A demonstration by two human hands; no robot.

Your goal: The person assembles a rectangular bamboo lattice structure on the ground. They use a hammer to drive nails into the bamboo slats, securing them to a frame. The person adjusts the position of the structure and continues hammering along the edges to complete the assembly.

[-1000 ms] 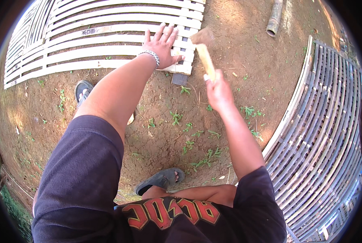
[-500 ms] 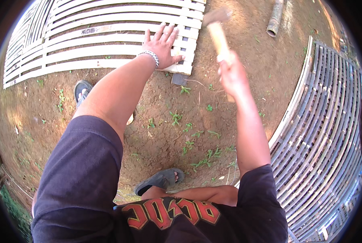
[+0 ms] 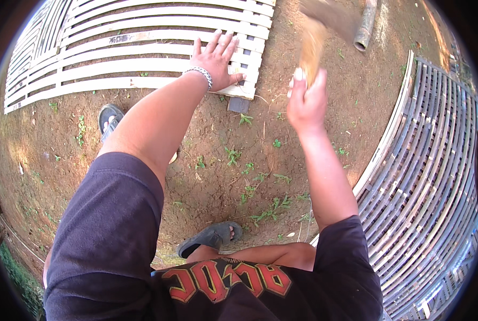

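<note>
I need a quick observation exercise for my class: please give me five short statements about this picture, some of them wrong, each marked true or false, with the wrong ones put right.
1. The right hand grips a hammer by its wooden handle. True.
2. The left hand is clenched in a fist. False: its fingers are spread on the pale slatted panel.
3. A chain-like bracelet circles the left wrist. True.
4. The hammer's head is touching the pale slatted panel. False: the head, blurred, is apart from it, off to its right.
5. Both of the person's feet are bare. False: they wear dark open-toed sandals.
</note>
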